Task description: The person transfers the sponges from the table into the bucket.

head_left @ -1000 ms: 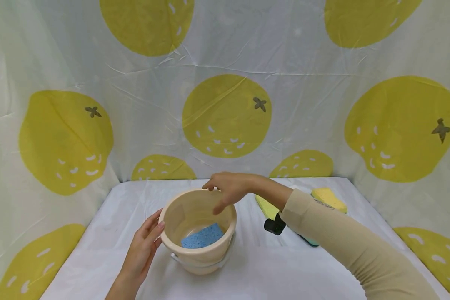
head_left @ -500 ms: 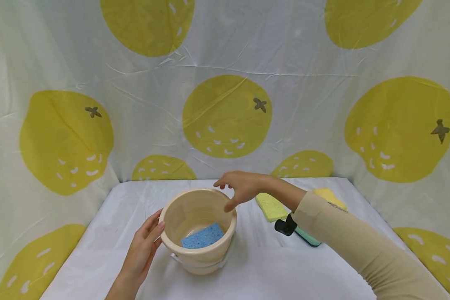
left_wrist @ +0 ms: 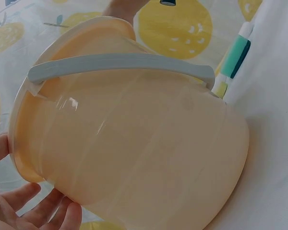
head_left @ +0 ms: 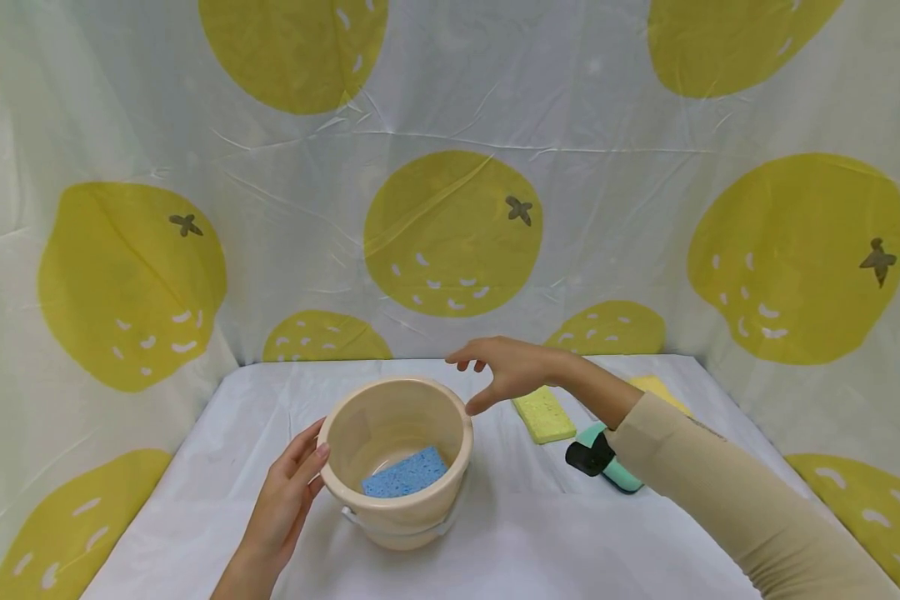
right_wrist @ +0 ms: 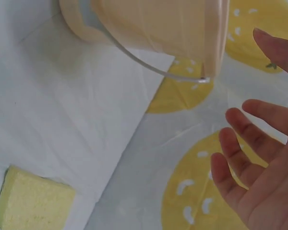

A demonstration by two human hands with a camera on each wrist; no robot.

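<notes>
A cream plastic bucket (head_left: 396, 523) with a pale handle (left_wrist: 129, 62) stands upright on the white cloth, and a blue sponge (head_left: 407, 473) lies at its bottom. My left hand (head_left: 285, 483) grips the bucket's left rim, its thumb on the rim and fingers against the outside wall. At the right side of the rim, my right hand (head_left: 506, 367) hovers, holding nothing; its fingers are spread and slightly bent. In the right wrist view those fingers (right_wrist: 249, 134) are apart from the bucket, and a light yellow-green sponge (right_wrist: 36, 201) lies on the cloth below.
Right of the bucket lie the yellow-green sponge (head_left: 544, 415) and a teal item with a dark underside (head_left: 621, 477), partly behind the right wrist camera (head_left: 589, 455). A yellow sponge (head_left: 656, 387) shows behind the right forearm. A lemon-print curtain (head_left: 450, 250) hangs behind the table.
My right hand has moved from over the bucket's opening rightward to its right rim, uncovering more of the yellow-green sponge and teal item. The left hand, bucket and blue sponge have stayed put.
</notes>
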